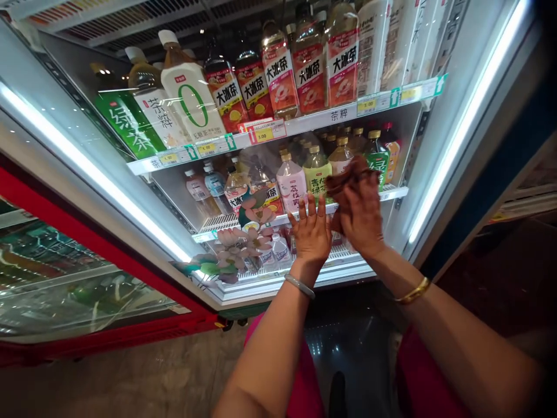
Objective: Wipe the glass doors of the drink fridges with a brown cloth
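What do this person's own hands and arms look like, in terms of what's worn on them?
The left hand and right hand wear no gloves, and no sleeves show. A smooth, pale grey bangle circles the left wrist; a gold-coloured bracelet circles the right.

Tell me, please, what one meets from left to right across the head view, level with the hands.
Red cooler frame, slanting white light strip, pink-petalled lotus decoration, bare left hand, bare right hand with crumpled brown cloth, second slanting white light strip.
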A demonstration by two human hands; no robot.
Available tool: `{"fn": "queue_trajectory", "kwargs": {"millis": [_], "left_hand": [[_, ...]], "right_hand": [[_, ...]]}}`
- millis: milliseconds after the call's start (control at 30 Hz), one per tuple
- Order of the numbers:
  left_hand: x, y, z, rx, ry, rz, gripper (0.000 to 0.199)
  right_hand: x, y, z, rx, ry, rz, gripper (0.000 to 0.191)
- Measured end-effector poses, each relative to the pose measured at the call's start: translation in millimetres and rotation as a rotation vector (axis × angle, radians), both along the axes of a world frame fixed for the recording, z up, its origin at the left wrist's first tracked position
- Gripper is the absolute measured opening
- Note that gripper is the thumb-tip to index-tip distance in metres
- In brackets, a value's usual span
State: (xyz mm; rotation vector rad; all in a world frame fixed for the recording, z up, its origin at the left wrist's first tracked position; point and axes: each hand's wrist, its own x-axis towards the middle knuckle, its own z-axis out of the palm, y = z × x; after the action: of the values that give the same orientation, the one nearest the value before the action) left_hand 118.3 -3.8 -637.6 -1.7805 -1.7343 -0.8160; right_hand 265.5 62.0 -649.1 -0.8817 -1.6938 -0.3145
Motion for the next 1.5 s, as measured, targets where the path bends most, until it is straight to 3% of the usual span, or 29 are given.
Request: {"fn": "queue_trajectory", "kwargs": {"millis": [100,167,300,400,467,567,667,733,833,933,1000,1100,1200,1267,1367,1433,1500], "left_hand": [[-19.0,-7.0,1.1,-0.017,0.021,-0.023,0.055],[-28.3,-11.0,3.2,-0.019,0.022,-0.026,0.059],[-38.6,-14.2,4.2,0.006,0.008,0.002,0.062],[-47.8,-12.6,-1.6,0.051,0.033,-0.018,0.061],[-57.3,-11.3,-6.7,0.104,0.050,-0.042,0.060],[-74.9,-12.1,-11.0,0.179,0.058,-0.059,0.061],[-90.0,-16.8,-7.9,0.210,0.069,-0.095,0.065],[-95.9,-21.0,-1.7,0.216,0.064,-0.098,0.067],[-100.2,-25.5,11.4,0.237,0.010,-0.061,0.067],[-103.2,-25.9,22.8,0.287,-0.029,-0.042,0.068],[-106.1,-24.6,26.1,0.306,-0.014,-0.047,0.069],[-112.8,-23.6,25.5,0.307,0.023,-0.077,0.072],[-121.2,-25.6,24.1,0.319,0.064,-0.104,0.072],[-125.0,-27.6,24.7,0.325,0.045,-0.082,0.072],[-125.3,-28.0,26.5,0.305,-0.023,-0.038,0.071],[-123.3,-25.8,26.8,0.285,-0.039,-0.025,0.067],[-122.0,-23.2,25.7,0.281,-0.038,-0.005,0.061]], "right_hand": [[-10.8,-15.4,-6.9,0.039,-0.245,0.143,0.045],[1.5,-11.8,-6.3,0.055,-0.252,0.127,0.043],[27.5,12.7,8.1,0.053,0.103,-0.050,0.060],[10.5,15.7,13.8,0.047,0.248,-0.134,0.065],[-15.4,4.2,9.3,0.087,0.131,-0.106,0.066],[-49.6,-18.7,-3.8,0.207,-0.216,0.053,0.061],[-52.7,-25.9,-9.3,0.293,-0.398,0.131,0.049],[-38.1,-18.0,-3.7,0.295,-0.324,0.106,0.045],[-15.8,1.7,13.4,0.259,-0.037,0.010,0.054],[-21.2,6.8,22.6,0.261,0.116,-0.052,0.063],[-41.5,-4.3,17.4,0.275,0.044,-0.028,0.065],[-74.2,-29.5,-1.0,0.294,-0.260,0.115,0.061],[-80.5,-40.6,-10.4,0.346,-0.467,0.233,0.056],[-69.4,-35.2,-3.4,0.347,-0.371,0.210,0.060],[-58.1,-19.3,21.0,0.282,-0.056,0.112,0.066],[-68.4,-14.7,34.1,0.276,0.075,0.063,0.065],[-90.6,-19.6,35.6,0.291,0.051,0.060,0.066]]}}
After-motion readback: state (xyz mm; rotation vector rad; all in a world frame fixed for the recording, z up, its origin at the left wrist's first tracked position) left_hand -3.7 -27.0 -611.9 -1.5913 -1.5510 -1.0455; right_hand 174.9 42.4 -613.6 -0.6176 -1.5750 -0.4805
